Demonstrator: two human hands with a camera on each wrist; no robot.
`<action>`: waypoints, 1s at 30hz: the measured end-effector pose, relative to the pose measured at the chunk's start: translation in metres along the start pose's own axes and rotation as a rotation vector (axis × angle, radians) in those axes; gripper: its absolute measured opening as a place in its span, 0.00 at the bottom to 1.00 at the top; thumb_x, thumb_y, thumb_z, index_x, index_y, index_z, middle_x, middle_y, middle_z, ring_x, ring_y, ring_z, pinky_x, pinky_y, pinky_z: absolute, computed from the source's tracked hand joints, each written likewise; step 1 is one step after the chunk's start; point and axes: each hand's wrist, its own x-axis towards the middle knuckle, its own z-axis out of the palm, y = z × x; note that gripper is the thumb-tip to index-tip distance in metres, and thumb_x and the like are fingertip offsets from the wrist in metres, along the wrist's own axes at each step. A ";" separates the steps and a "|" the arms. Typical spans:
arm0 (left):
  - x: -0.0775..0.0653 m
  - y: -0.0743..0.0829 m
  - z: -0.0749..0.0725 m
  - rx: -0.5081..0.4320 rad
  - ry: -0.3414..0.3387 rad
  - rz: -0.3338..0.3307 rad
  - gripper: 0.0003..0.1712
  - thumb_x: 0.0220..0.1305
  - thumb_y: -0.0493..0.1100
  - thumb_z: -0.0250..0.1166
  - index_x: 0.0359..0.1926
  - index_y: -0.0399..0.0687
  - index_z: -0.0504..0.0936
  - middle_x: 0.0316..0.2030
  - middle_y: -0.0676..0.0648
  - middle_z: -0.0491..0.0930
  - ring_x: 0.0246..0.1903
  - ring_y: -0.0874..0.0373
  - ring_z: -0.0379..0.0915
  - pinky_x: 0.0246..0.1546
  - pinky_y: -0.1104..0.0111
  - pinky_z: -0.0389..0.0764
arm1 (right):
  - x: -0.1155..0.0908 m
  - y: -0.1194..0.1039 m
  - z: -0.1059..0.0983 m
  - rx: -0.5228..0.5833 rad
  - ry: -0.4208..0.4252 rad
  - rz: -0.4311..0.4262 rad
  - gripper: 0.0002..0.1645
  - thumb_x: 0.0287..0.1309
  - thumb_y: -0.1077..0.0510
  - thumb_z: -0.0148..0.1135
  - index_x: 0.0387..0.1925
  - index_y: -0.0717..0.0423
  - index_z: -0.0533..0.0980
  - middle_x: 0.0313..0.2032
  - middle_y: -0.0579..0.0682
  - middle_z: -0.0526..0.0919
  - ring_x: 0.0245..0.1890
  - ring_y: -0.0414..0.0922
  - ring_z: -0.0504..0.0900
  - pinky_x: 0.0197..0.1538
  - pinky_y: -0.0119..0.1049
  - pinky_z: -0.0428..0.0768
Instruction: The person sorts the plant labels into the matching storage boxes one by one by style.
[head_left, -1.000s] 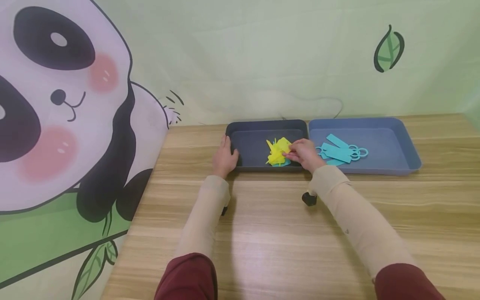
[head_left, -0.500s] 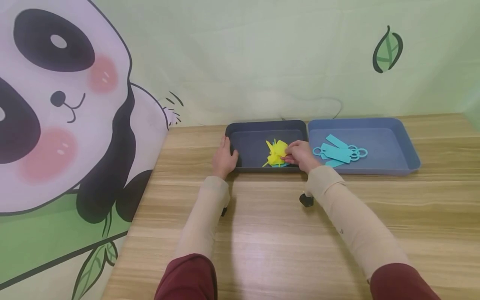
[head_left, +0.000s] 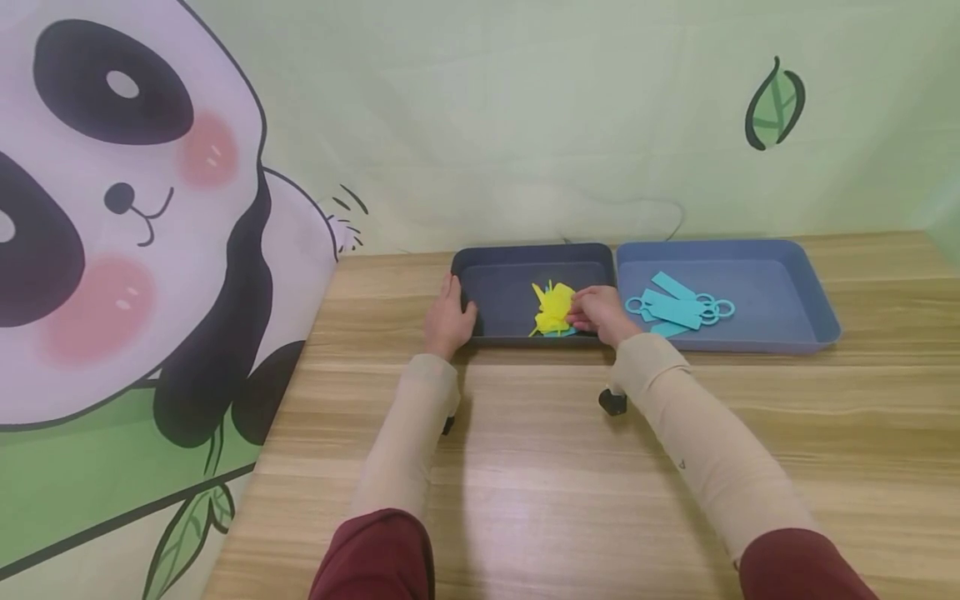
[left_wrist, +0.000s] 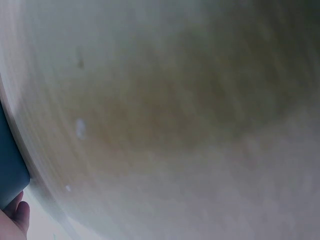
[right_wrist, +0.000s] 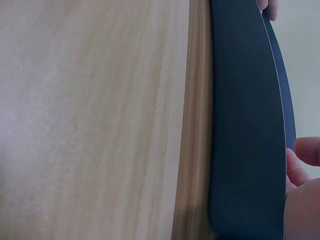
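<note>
My left hand [head_left: 447, 319] rests on the left end of the dark tray [head_left: 495, 340], its fingers straight along the rim and its thumb over the near corner. In the left wrist view, only part of this hand [left_wrist: 17, 217] shows beside the tray's wall [left_wrist: 11, 165]. The right hand [head_left: 600, 312] reaches into that tray and pinches a bright yellow plastic piece [head_left: 555, 307] at the right side of a small yellow heap. A turquoise piece [head_left: 558, 334] shows under the heap. In the right wrist view, the tray wall [right_wrist: 247, 120] hides the pieces; right fingers [right_wrist: 297, 170] show behind it.
A blue tray [head_left: 780, 292] stands close against the dark tray's right side. Inside it lie several turquoise tags [head_left: 678, 310] with ring ends, overlapping. Both trays stand on a wood-grain table [head_left: 525, 467], near a wall cloth [head_left: 487, 125] printed with a panda.
The right hand has shifted slightly left and down over the heap, and the yellow pieces have moved a little with it. The left hand stays at the tray's left end.
</note>
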 end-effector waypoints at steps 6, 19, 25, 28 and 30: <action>0.001 -0.001 0.001 -0.002 -0.005 -0.002 0.36 0.63 0.51 0.44 0.68 0.44 0.45 0.69 0.49 0.40 0.65 0.51 0.48 0.63 0.61 0.56 | 0.001 -0.001 0.001 -0.026 0.028 0.010 0.21 0.59 0.60 0.45 0.54 0.64 0.67 0.34 0.52 0.74 0.23 0.37 0.78 0.30 0.25 0.79; 0.001 -0.001 0.001 -0.012 -0.016 -0.009 0.36 0.63 0.51 0.44 0.68 0.44 0.44 0.69 0.50 0.39 0.66 0.51 0.47 0.64 0.61 0.55 | -0.008 -0.010 -0.007 -0.117 0.028 -0.039 0.21 0.55 0.63 0.45 0.50 0.68 0.67 0.29 0.52 0.74 0.22 0.39 0.78 0.34 0.30 0.80; 0.002 -0.001 0.001 -0.026 -0.010 -0.002 0.36 0.63 0.51 0.45 0.68 0.43 0.45 0.69 0.49 0.39 0.66 0.51 0.47 0.63 0.60 0.56 | -0.015 -0.016 -0.015 -0.206 -0.035 -0.114 0.22 0.56 0.61 0.45 0.51 0.69 0.68 0.40 0.59 0.74 0.36 0.49 0.79 0.47 0.40 0.78; 0.002 -0.001 0.002 -0.019 -0.009 -0.002 0.36 0.63 0.51 0.44 0.68 0.43 0.45 0.69 0.49 0.39 0.66 0.51 0.47 0.63 0.60 0.56 | -0.019 -0.017 -0.019 -0.236 -0.089 -0.110 0.23 0.59 0.59 0.45 0.54 0.67 0.66 0.49 0.62 0.72 0.46 0.54 0.76 0.52 0.43 0.74; 0.002 -0.001 0.002 -0.017 -0.015 -0.004 0.36 0.63 0.51 0.44 0.68 0.44 0.45 0.69 0.50 0.39 0.66 0.51 0.47 0.63 0.60 0.57 | -0.022 -0.018 -0.022 -0.241 -0.126 -0.099 0.24 0.60 0.58 0.45 0.56 0.66 0.64 0.52 0.63 0.71 0.50 0.56 0.73 0.55 0.43 0.72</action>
